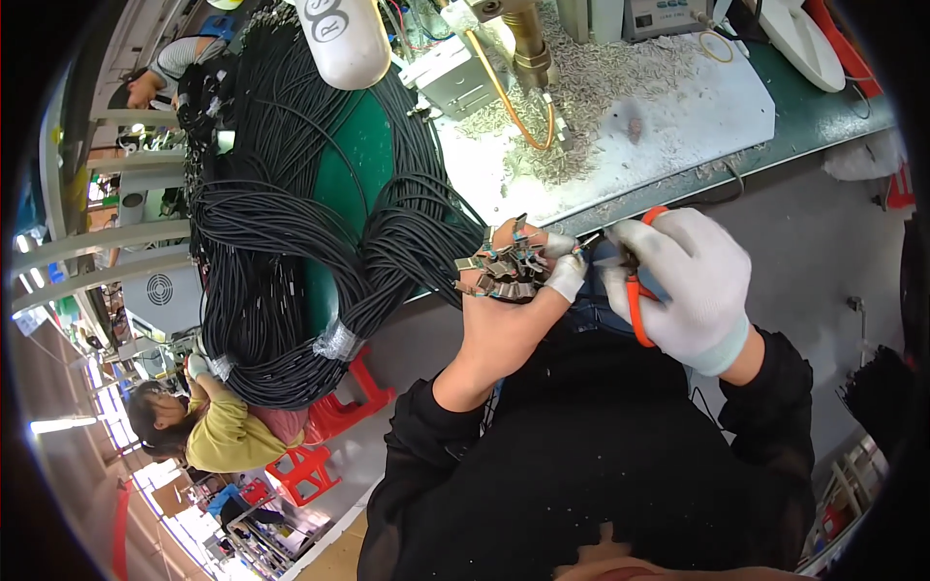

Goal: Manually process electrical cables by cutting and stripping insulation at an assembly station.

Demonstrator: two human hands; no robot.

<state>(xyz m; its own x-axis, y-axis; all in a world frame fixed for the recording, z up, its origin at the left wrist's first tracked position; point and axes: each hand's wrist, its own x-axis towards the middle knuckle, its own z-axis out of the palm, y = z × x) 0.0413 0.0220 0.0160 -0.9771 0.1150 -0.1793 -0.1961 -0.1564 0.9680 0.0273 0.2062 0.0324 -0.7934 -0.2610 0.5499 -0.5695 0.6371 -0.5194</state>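
Note:
My left hand (509, 334) is closed around a bunch of black cables, with white coverings on its thumb and a fingertip. Several metal connectors (504, 266) fan out above its fingers. Thumb and finger pinch one cable end (584, 244) with a little coloured wire showing. Close beside it, my right hand (697, 281), in a white glove, grips orange-handled cutters (636, 308). The jaws point left toward that cable end; I cannot tell whether they touch it. Thick bundles of black cable (417, 228) lie on the green bench just left of my hands.
A bench machine (528, 53) stands over a white board (678, 145) strewn with small metal bits. A white cylinder (349, 44) hangs at the top. Red stools (302, 474) stand at lower left. A person in yellow (228, 436) sits at left; another person's arm (150, 87) shows beyond.

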